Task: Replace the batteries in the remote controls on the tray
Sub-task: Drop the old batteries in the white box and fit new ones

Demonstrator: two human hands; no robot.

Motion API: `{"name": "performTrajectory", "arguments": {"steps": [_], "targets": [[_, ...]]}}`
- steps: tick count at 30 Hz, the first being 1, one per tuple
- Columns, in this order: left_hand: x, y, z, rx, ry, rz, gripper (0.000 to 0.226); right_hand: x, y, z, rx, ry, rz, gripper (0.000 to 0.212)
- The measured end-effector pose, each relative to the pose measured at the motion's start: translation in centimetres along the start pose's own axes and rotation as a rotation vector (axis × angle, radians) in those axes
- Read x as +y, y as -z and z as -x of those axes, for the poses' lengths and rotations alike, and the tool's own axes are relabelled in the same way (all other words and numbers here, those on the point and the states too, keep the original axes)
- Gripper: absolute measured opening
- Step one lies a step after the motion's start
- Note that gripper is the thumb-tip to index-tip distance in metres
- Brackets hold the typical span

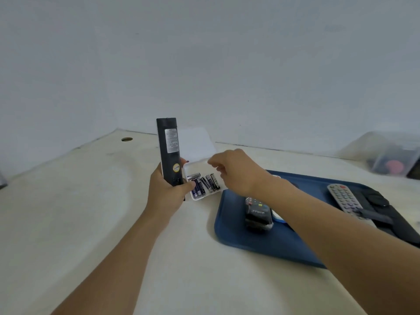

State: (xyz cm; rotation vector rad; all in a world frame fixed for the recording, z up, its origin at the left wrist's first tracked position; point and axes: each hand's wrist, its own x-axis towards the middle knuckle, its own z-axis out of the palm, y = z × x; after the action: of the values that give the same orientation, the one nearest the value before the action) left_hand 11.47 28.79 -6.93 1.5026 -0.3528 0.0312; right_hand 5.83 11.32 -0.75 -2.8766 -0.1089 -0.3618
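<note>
The left hand (167, 189) grips a black remote (169, 151) upright, back side facing the camera. The right hand (236, 171) hovers over the open battery box (202, 180) – fingers loosely curled, holding nothing visible. Right of it, the blue tray (231, 233) carries two more remotes – one dark (258, 213), one grey (345, 197).

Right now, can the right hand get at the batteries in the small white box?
Probably yes. The right hand hovers over the open box, its lid up, and nothing covers the batteries. The left hand holds the black remote beside it.

clear bin (391, 153) blurred, contents unclear
</note>
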Motion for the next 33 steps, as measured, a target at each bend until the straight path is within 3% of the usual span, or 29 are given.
{"name": "performTrajectory", "arguments": {"steps": [2, 6, 14, 19, 26, 33], "targets": [[0.0, 0.1, 0.1, -0.012, -0.020, -0.009, 0.050, -0.5, -0.4, -0.9, -0.031, -0.012, 0.045, 0.052], [0.2, 0.1, 0.2, -0.023, -0.046, -0.004, 0.050, -1.4, -1.7, -1.9, -0.076, -0.016, 0.156, 0.036], [0.0, -0.1, -0.2, 0.003, 0.035, 0.149, 0.059, -0.8, -2.5, -2.5, -0.066, -0.057, 0.112, 0.050], [0.4, 0.2, -0.3, -0.040, 0.084, 0.262, 0.081, -0.9, -2.6, -2.6, -0.013, -0.086, 0.149, 0.039], [0.1, 0.4, -0.5, -0.050, 0.089, 0.266, 0.083, -1.6, -2.9, -3.3, -0.049, 0.019, 0.165, 0.042], [0.2, 0.1, -0.5, -0.041, 0.065, 0.252, 0.082, -2.0, -3.7, -3.9, -0.026, -0.037, 0.172, 0.016]]}}
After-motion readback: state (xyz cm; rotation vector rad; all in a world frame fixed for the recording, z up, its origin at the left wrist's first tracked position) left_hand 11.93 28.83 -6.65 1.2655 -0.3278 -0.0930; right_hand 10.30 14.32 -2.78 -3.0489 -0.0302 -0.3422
